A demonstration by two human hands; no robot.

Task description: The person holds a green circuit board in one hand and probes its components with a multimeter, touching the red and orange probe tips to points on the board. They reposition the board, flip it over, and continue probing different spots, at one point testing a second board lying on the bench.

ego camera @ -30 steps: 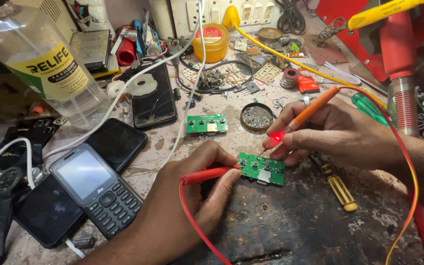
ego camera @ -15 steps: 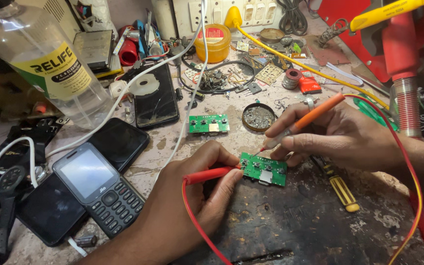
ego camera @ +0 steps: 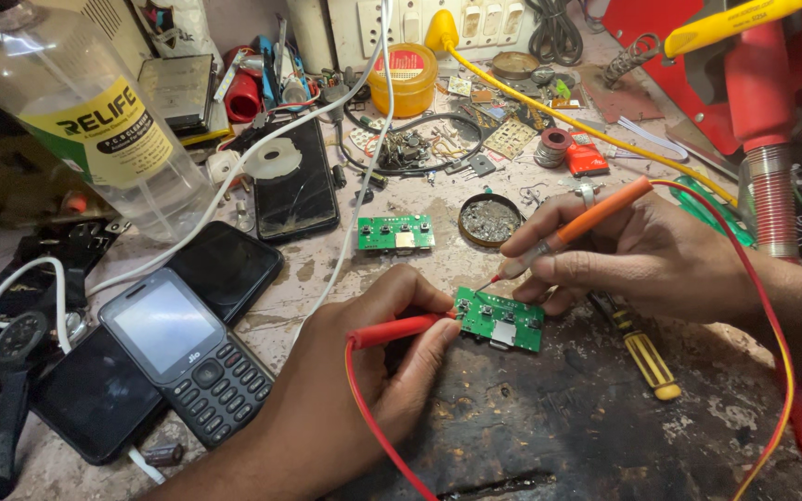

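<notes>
Left hand low centre, thumb + fingers pinched round red test probe w/ red lead, tip touching left edge of small green rectangular circuit board. Board flat on dark scorched patch of worn workbench, centre frame, between both hands. Right hand curled, fingers pinching orange-handled test probe pen-style, metal tip down on board's top-left corner; red lead looping off past wrist to the right.

Just behind: second green circuit board w/ row of buttons, lying apart from the first; round dark metal tin of solder scrap beside it. Yellow-handled screwdriver flat under right hand, nr board. Left side: dark keypad phone w/ grey screen resting on black smartphone; another black smartphone w/ cracked back further back, white cable across it. Clear plastic bottle w/ yellow label top left. Yellow round tub at back, yellow cable running diag. to the right. Red machine body w/ ribbed hose top right.
</notes>
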